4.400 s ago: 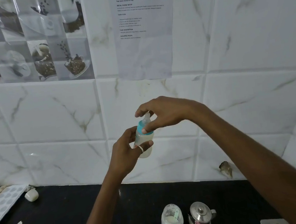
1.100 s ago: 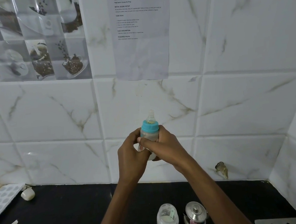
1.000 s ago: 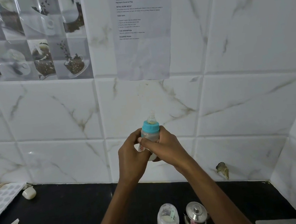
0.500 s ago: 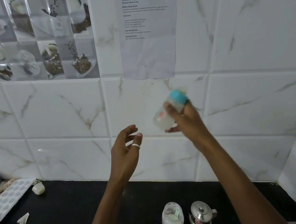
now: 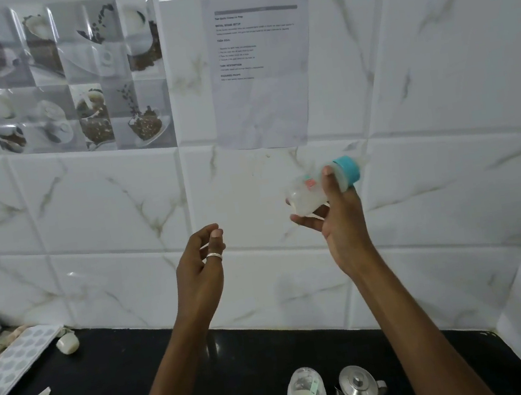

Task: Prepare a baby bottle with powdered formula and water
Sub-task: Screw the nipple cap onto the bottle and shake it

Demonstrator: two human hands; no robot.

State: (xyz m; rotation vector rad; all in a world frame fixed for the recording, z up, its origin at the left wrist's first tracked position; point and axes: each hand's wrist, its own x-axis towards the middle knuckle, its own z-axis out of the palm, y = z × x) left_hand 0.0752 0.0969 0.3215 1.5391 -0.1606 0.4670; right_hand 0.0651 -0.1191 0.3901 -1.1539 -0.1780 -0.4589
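The right hand [image 5: 338, 220] is gripping the tilted bottle [image 5: 304, 191], probably shaking it. It should be holding firmly. The left hand [image 5: 200, 265] is hovering empty.

left hand [image 5: 200, 268]: raised, back toward the camera, fingers loosely curled, holding nothing; ring [image 5: 213, 255] on one finger.
left forearm [image 5: 175, 367]: bare, rising from lower centre.
right hand [image 5: 338, 220]: raised higher, grips a tilted baby bottle [image 5: 308, 191], one finger laid over its side.
right forearm [image 5: 412, 326]: bare, rising from lower right.
hands well apart.
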